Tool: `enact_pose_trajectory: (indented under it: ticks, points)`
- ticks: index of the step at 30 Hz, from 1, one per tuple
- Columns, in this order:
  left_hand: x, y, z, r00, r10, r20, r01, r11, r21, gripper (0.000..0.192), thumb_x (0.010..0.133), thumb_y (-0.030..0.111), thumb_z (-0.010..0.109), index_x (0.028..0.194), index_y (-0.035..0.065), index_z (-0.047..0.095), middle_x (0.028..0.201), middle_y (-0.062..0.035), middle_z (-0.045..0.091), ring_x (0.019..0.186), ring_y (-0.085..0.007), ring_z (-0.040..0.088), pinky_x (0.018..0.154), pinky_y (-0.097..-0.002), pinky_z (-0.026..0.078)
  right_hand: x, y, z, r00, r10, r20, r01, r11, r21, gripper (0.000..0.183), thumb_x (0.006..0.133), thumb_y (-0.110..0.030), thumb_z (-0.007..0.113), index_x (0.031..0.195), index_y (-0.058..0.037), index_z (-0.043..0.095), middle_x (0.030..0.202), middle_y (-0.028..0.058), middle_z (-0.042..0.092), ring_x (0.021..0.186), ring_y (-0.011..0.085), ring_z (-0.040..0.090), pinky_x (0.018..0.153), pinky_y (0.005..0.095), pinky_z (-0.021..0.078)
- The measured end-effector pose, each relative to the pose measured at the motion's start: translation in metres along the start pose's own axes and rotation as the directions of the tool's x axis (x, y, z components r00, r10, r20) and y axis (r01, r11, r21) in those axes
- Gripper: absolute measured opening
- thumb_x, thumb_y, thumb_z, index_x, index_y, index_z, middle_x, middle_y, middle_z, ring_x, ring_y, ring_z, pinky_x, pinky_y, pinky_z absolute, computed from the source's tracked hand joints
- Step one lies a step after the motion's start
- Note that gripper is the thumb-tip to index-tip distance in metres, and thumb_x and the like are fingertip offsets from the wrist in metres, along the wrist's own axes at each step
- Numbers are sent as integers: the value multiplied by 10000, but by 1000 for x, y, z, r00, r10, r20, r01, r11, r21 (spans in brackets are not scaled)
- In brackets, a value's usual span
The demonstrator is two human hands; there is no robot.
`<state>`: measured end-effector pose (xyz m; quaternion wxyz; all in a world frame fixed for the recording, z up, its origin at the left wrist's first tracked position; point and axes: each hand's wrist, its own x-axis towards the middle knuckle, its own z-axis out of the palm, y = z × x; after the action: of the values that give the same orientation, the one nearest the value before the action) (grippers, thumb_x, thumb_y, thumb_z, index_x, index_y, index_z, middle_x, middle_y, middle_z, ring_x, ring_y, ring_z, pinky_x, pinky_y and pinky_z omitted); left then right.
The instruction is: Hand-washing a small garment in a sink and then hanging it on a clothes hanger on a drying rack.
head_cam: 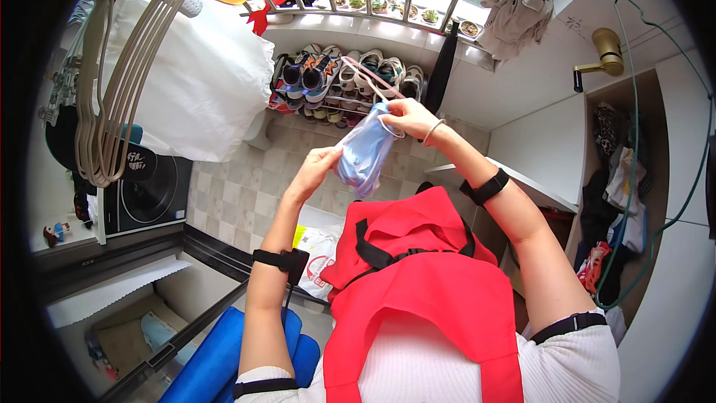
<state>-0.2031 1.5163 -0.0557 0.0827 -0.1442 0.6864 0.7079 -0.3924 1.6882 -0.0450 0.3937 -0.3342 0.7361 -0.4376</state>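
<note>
In front of my red apron, a light blue item in a clear plastic bag [364, 151] hangs between my hands. My left hand [320, 172] pinches the bag's left edge between thumb and fingers. At the bag's gathered top, my right hand [413, 118] is closed, a bracelet on its wrist. A thin white loop shows just below the right fingers. What the blue item is, I cannot tell through the creased plastic. A pink clothes hanger [372, 77] slants up from behind the right fingers; whether the hand holds it is hidden.
Beyond my hands stands a metal shoe rack [344, 98] with several sneakers, a black umbrella [444, 70] beside it. Grey hangers [131, 73] and a white cloth [184, 73] hang at left. A green wire hanger [632, 179] hangs at right before an open cabinet [651, 117]. A white plastic bag [321, 246] lies below.
</note>
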Motion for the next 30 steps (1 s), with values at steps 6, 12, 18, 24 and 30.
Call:
enact_pose_trajectory:
  ticks: [6,12,18,24,30]
  points:
    - [-3,29,12,992,33,-119,-85,880,-467,297,899,266,377,976,32,543,813,-15,590,714,-76,547,631,-218,423,-9,9,2,992,99,-77,-97,995,24,291,696,-225,612,905,-22,629,783,60,630,723,113,576,672,234,455]
    - [0,45,19,993,62,-104,-110,810,-575,368,883,255,402,1219,116,344,1047,-23,524,897,-129,552,680,-265,473,-12,0,21,949,-85,303,-22,942,334,418,709,-236,657,1082,-71,563,919,3,589,756,59,497,599,193,379]
    - [2,47,10,990,84,-117,-111,964,-242,485,759,170,611,1186,81,398,1043,-30,531,934,-109,521,731,-257,458,-4,3,43,951,-132,280,58,964,260,255,702,-257,692,836,-75,573,722,-63,497,679,22,412,528,200,322]
    - [1,-5,-6,980,-190,60,170,954,248,464,639,79,707,1056,28,509,878,-23,578,850,-95,521,768,-256,422,-7,-37,30,991,-11,131,-60,847,529,243,729,-288,663,839,-121,526,657,-72,491,547,1,402,480,161,300]
    - [8,-33,19,981,183,-60,-152,926,346,424,613,206,718,966,21,573,776,-79,605,783,-202,563,783,-320,419,-3,-39,20,994,49,101,-105,727,679,224,725,-294,672,804,-140,530,658,-89,451,520,-6,375,433,145,264]
